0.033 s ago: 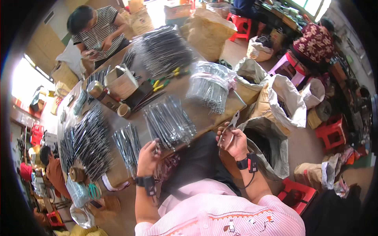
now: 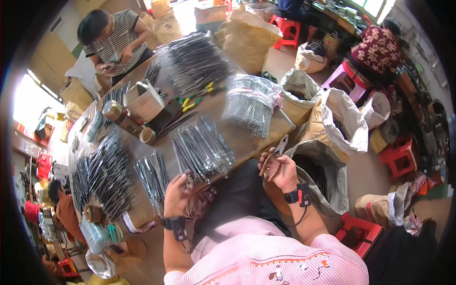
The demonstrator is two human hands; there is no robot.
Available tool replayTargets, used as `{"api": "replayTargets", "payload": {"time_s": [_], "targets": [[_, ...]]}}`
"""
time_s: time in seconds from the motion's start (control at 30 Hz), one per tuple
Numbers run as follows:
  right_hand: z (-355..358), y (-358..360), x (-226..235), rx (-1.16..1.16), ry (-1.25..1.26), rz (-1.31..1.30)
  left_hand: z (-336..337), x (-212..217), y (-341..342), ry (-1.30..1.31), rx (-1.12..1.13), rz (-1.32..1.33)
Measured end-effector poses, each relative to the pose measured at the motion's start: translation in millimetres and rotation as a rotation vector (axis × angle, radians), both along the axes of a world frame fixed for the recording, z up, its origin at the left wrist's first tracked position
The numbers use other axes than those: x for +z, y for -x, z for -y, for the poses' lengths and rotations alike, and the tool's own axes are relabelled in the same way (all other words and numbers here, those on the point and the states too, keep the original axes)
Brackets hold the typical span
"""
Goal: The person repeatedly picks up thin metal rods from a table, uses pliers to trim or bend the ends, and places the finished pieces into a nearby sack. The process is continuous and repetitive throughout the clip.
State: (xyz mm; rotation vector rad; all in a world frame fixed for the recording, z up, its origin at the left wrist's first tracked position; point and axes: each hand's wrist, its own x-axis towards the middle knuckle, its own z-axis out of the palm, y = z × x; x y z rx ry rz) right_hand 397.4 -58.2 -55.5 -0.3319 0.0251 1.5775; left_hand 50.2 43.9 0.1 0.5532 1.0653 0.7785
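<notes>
In my right hand (image 2: 286, 175) is a pair of pliers (image 2: 282, 144) with brown handles, jaws pointing up and away from me. My left hand (image 2: 177, 195) is closed near the table's front edge, fingertips pinched together; what lies between them is too small to make out. Just beyond it lies a bundle of thin silvery metal rods (image 2: 202, 147), their near ends toward me. A narrower rod bundle (image 2: 152, 175) rests to the left of it. Both my wrists wear black strapped devices.
A large rod pile (image 2: 114, 173) covers the table's left side, another (image 2: 192, 64) its far end. A plastic-wrapped bundle (image 2: 251, 99), a flask (image 2: 121, 116), a cup (image 2: 147, 136) and green-yellow-handled pliers (image 2: 192, 103) stand or lie between. Open sacks (image 2: 335, 190) crowd my right. A person (image 2: 114, 40) sits across.
The view has shifted slightly. The handles of the pliers in my right hand look a little farther apart. My left hand stays closed in nearly the same place.
</notes>
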Motion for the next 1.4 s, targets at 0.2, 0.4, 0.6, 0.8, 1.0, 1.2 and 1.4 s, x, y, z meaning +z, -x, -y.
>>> {"api": "replayTargets", "payload": {"time_s": [0.2,0.4,0.6,0.8,1.0,1.2,1.4], "targets": [[-34.9,7.8,-7.1,0.065,0.264,0.247,29.6,24.0,-1.3,-0.017,0.000,0.120],[-87.2,16.5,-10.4,0.044,0.350,0.230,37.9,36.4,-22.0,-0.048,-0.062,0.075],[-96.2,-3.7,4.0,-0.113,0.322,0.231,39.7,37.6,-16.5,-0.057,-0.078,0.095],[-57.5,10.1,17.6,0.123,0.349,0.458,40.0,28.0,-22.3,-0.026,-0.046,0.079],[-43.5,19.9,26.9,0.130,0.303,0.616,46.1,31.3,-22.9,-0.018,-0.055,0.038],[-65.0,11.5,27.6,-0.012,0.391,0.340,53.9,38.3,-26.3,-0.117,-0.150,0.039],[-14.8,51.8,38.4,0.246,0.306,0.470,56.1,26.5,-30.8,-0.093,-0.131,0.051]]}}
